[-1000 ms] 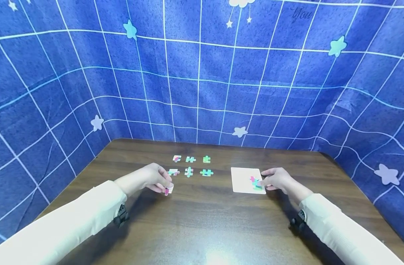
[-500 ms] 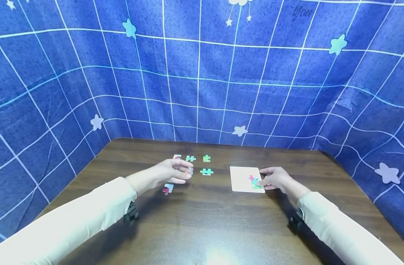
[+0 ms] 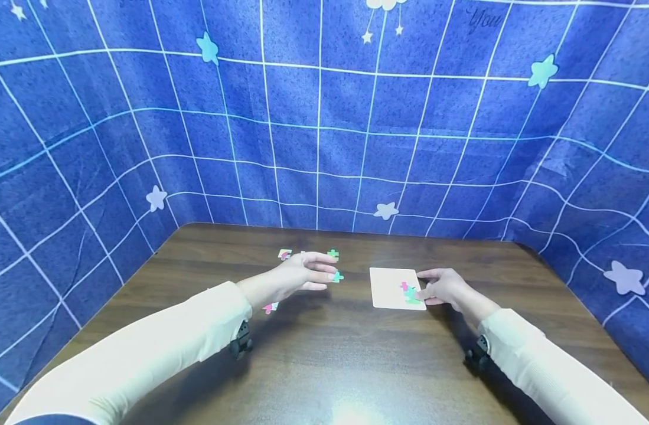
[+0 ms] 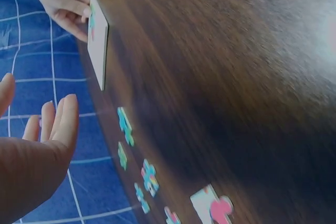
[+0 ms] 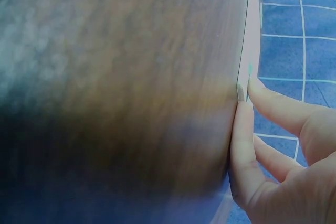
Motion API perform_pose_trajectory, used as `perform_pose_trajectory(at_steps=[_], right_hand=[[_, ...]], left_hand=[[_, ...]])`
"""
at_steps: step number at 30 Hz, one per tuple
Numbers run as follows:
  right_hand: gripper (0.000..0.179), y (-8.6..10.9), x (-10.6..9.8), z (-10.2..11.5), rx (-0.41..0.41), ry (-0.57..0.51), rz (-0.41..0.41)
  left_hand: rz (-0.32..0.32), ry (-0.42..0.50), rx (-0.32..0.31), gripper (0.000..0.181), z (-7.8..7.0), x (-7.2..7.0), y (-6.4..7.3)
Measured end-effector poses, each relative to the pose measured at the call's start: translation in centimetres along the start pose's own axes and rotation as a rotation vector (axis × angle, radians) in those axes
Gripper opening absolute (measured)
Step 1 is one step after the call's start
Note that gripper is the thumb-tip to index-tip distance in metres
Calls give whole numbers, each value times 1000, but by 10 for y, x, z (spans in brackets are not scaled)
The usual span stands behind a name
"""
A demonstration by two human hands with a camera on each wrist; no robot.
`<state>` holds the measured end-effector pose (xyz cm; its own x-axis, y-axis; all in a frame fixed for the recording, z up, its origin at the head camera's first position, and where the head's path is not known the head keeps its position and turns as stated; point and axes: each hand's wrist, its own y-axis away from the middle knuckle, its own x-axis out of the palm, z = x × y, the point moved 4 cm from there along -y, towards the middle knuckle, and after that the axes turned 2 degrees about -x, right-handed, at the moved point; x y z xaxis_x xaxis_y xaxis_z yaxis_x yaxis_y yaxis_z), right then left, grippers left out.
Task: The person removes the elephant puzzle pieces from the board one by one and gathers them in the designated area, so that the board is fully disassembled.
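Observation:
My left hand [image 3: 303,271] hovers over the rows of jigsaw pieces, its fingers spread and holding nothing. Just beyond its fingertips lie a blue-green jigsaw piece [image 3: 338,276] and a green jigsaw piece [image 3: 332,254]. A pink-and-white jigsaw piece [image 4: 214,205] lies nearer me, below the left wrist. At the right, my right hand [image 3: 445,287] pinches the edge of a square white board [image 3: 384,288], thumb on top and a finger at its side. A few joined pink and green pieces [image 3: 408,291] sit on that board, partly covered by the thumb.
Brown wooden table [image 3: 324,348] spreads under both hands. A blue curtain [image 3: 324,118] with white grid lines and stars hangs behind and around it. Another jigsaw piece [image 3: 284,254] lies at the back left; the left hand hides some others.
My left hand has let go of the pink-and-white jigsaw piece on the table and moved right and slightly away, over the other pieces. My right hand stays at the board.

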<state>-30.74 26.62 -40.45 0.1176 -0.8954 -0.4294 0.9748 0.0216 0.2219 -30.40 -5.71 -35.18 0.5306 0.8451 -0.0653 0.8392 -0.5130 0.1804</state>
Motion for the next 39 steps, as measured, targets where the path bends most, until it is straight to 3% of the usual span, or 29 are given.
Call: perform_pose_trajectory(at_steps=[18,31,39], right_hand=[[70,-1,-2,0,-23,0,1],[70,-1,-4,-5,-6,-17,-11],[69,-2,-1,-5,-13,-42,2]], left_hand=[[-1,12,43,48,1,35,-39],[9,-35,-6,49,9,66,-80],[4,-84,-39,44,18,81,-97]])
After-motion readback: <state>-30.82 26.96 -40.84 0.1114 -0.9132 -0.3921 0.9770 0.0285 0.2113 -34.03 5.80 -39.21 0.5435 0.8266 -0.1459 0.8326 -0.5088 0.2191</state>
